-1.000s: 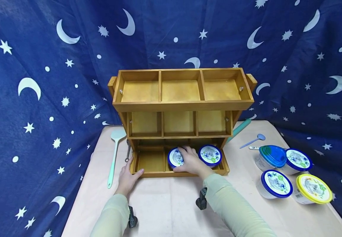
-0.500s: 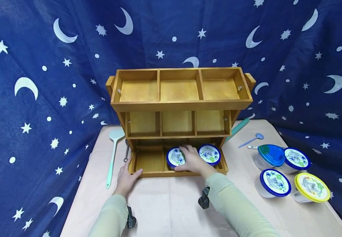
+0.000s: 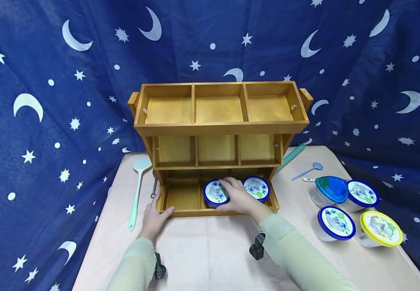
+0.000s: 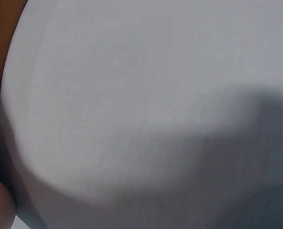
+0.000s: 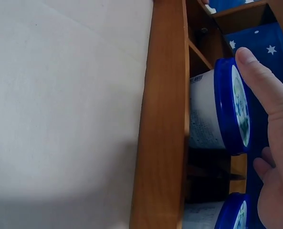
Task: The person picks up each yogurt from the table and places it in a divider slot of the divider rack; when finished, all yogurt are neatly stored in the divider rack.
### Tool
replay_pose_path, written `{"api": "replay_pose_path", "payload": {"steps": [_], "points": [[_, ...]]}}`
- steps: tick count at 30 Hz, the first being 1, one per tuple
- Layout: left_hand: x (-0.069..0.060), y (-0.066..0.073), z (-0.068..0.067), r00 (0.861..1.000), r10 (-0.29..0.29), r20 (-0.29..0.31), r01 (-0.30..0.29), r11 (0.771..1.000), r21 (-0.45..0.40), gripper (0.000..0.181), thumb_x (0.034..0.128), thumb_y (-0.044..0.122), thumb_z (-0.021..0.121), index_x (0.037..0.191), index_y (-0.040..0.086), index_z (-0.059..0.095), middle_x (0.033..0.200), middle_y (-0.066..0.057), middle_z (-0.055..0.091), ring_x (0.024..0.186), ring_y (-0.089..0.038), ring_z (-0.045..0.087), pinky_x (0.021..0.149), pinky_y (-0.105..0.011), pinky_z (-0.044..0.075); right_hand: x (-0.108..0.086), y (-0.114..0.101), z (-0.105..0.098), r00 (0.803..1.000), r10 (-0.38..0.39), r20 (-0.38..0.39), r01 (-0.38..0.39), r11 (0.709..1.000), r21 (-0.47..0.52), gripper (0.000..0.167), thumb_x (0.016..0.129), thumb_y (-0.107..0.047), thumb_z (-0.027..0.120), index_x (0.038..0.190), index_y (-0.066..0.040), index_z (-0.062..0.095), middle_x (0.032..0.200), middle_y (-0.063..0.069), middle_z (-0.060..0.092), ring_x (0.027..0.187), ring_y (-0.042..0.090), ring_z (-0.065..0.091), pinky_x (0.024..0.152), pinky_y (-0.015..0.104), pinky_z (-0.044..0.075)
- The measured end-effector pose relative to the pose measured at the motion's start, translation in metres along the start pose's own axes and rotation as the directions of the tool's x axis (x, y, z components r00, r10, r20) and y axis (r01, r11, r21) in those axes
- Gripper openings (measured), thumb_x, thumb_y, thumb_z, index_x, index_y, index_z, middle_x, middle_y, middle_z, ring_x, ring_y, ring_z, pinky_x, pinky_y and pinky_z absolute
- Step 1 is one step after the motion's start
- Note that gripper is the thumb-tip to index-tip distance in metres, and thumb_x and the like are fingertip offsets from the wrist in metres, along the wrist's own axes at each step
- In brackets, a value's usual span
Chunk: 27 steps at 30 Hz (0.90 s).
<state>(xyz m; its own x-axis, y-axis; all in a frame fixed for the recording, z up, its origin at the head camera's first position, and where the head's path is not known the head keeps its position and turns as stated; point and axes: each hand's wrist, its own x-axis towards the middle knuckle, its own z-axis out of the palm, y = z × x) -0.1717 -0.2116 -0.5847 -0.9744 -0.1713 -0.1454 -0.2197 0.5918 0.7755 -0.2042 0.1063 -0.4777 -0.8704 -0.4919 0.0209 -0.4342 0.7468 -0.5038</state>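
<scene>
A wooden three-tier box (image 3: 220, 129) with divided compartments stands spread out at the middle of the table. In its bottom tier sit two white plastic tubs with blue lids, the middle-compartment tub (image 3: 216, 193) and the right-compartment tub (image 3: 256, 188). My right hand (image 3: 238, 199) is at the right edge of the middle tub's lid, its thumb straight and the fingers loosely spread. In the right wrist view the thumb (image 5: 258, 71) lies by the lid rim. My left hand (image 3: 153, 220) rests against the bottom tier's front left corner, fingers outside it.
Right of the box stand several tubs: a blue-lidded one (image 3: 336, 223), a yellow-lidded one (image 3: 381, 228), another blue-lidded one (image 3: 363, 193) and one with a bright blue top (image 3: 331, 189). A blue spoon (image 3: 308, 171) lies behind them. At left lies a mint turner (image 3: 137, 194).
My right hand has drawn slightly to the right across the middle tub, uncovering more of its lid. My left hand stays at the box corner. The head view has shifted a little.
</scene>
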Motion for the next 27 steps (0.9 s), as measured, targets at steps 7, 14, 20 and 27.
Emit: {"api": "replay_pose_path", "payload": {"steps": [7, 14, 20, 27], "points": [[0.001, -0.001, -0.001, 1.000, 0.005, 0.000, -0.005, 1.000, 0.011, 0.087, 0.0805, 0.052, 0.066, 0.150, 0.027, 0.020, 0.141, -0.027, 0.030, 0.126, -0.043, 0.030, 0.102, -0.060, 0.025, -0.005, -0.002, -0.007, 1.000, -0.010, 0.001, 0.010, 1.000, -0.008, 0.097, 0.067, -0.041, 0.082, 0.143, -0.004, 0.035, 0.144, 0.019, 0.030, 0.130, 0.038, 0.028, 0.105, 0.052, 0.028], [0.002, -0.001, 0.001, 1.000, 0.016, -0.016, -0.015, 1.000, 0.011, 0.087, 0.0795, 0.052, 0.066, 0.149, 0.028, 0.021, 0.139, -0.026, 0.031, 0.126, -0.043, 0.031, 0.102, -0.060, 0.025, -0.013, 0.002, -0.016, 1.000, -0.016, -0.013, 0.016, 1.000, -0.014, 0.097, 0.067, -0.044, 0.081, 0.143, -0.004, 0.036, 0.144, 0.019, 0.032, 0.131, 0.039, 0.028, 0.106, 0.055, 0.023], [0.001, -0.001, 0.001, 1.000, 0.016, -0.021, -0.016, 1.000, 0.007, 0.085, 0.0795, 0.050, 0.067, 0.149, 0.028, 0.023, 0.139, -0.026, 0.033, 0.125, -0.042, 0.032, 0.102, -0.060, 0.026, -0.022, 0.008, -0.019, 0.999, -0.024, -0.026, 0.024, 1.000, -0.012, 0.094, 0.068, -0.043, 0.081, 0.142, -0.004, 0.039, 0.142, 0.019, 0.034, 0.130, 0.039, 0.029, 0.103, 0.056, 0.028], [0.000, -0.001, 0.000, 1.000, 0.014, -0.011, -0.014, 1.000, 0.006, 0.088, 0.0780, 0.056, 0.066, 0.149, 0.028, 0.022, 0.139, -0.026, 0.033, 0.125, -0.042, 0.032, 0.102, -0.060, 0.026, -0.032, 0.017, -0.028, 0.998, -0.043, -0.048, 0.042, 0.999, -0.026, 0.090, 0.070, -0.049, 0.078, 0.140, -0.007, 0.042, 0.141, 0.015, 0.038, 0.128, 0.037, 0.032, 0.102, 0.055, 0.030]]}}
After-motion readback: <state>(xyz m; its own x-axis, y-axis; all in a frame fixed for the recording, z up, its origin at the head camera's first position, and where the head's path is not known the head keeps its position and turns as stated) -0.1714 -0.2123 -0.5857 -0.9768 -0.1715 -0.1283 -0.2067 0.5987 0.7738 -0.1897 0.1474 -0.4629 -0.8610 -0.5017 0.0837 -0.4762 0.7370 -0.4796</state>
